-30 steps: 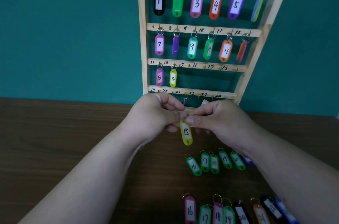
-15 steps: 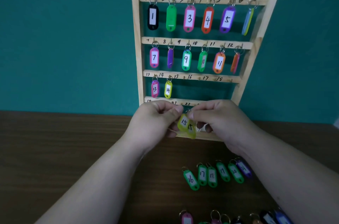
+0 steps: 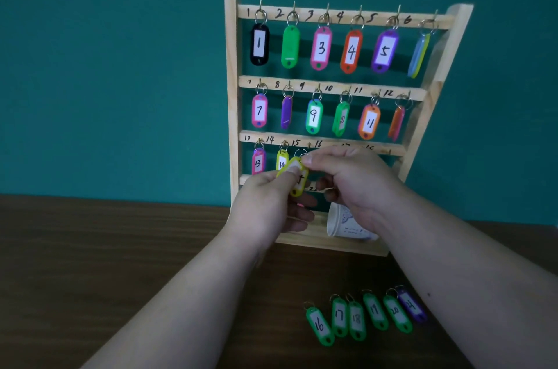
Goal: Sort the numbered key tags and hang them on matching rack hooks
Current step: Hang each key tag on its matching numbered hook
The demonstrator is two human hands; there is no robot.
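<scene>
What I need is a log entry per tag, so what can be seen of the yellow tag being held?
The yellow tag is oval yellow-green plastic with a white label, its number mostly hidden, and a metal ring on top. It is tilted before the third rail of the rack, near hook 15, not yet hooked. The left hand pinches its upper body; the right hand pinches by the ring.

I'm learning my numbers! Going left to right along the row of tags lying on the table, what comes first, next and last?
First green tag 16 → green tag 17 → green tag 18 → green tag 19 → green tag 20 → purple tag, its number too blurry to read.
</scene>
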